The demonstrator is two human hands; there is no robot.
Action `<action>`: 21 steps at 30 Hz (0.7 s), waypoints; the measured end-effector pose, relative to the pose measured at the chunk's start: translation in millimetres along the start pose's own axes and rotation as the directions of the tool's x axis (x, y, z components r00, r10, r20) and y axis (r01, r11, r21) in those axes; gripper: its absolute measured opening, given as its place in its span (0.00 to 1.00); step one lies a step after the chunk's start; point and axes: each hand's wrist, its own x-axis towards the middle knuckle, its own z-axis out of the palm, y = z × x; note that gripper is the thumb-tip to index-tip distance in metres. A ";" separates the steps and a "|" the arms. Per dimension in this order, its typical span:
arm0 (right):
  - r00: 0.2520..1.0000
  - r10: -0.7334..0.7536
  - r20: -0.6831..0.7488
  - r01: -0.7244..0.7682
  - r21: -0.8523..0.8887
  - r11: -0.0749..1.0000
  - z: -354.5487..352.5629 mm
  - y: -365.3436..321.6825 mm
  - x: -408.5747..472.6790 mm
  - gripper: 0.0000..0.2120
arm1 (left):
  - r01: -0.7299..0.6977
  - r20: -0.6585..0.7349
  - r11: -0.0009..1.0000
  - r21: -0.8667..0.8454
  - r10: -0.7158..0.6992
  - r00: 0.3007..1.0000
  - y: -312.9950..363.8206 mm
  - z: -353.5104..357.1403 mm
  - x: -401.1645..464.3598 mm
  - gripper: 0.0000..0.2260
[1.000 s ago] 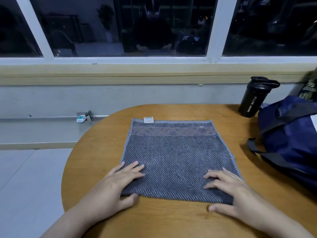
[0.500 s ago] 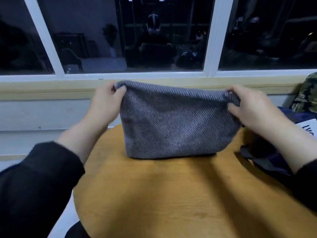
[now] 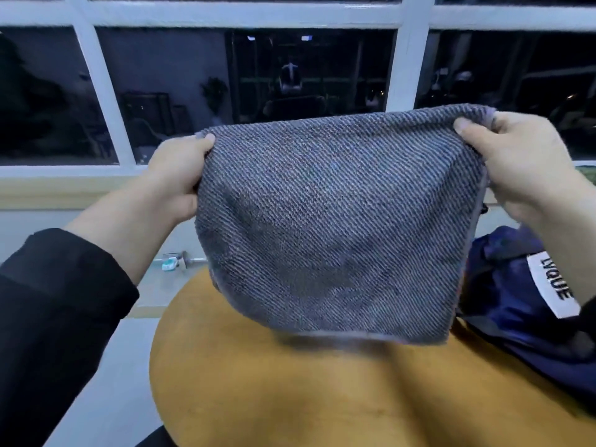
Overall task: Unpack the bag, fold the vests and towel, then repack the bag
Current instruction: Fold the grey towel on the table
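Both hands [image 3: 180, 175] [image 3: 516, 166] on towel [image 3: 335, 227] above table [image 3: 290, 398], bag [image 3: 529, 304] beside.

Bag [image 3: 529, 304] partly behind towel [image 3: 338, 221], cut by right edge.

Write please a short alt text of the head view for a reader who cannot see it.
Two hands hold a grey towel up by its top corners above a round wooden table: the left hand and the right hand each pinch one corner. A dark blue bag lies on the table at the right, and dark windows fill the background.
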 end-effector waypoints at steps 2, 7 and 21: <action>0.999 0.043 0.023 -0.043 0.024 0.999 -1.4 1.7 4.7 0.09 | 0.097 0.039 0.995 -0.035 -0.096 0.995 2.0 2.3 2.4 0.09; 0.963 0.244 0.117 -0.233 -0.105 0.967 6.8 41.3 19.4 0.10 | 0.198 0.087 0.969 0.148 -0.212 0.973 -37.9 4.5 30.9 0.09; 0.951 0.273 0.147 -0.222 -0.291 0.930 46.8 202.9 10.7 0.10 | -0.161 0.130 0.681 0.714 0.096 0.987 -209.2 -35.4 80.0 0.12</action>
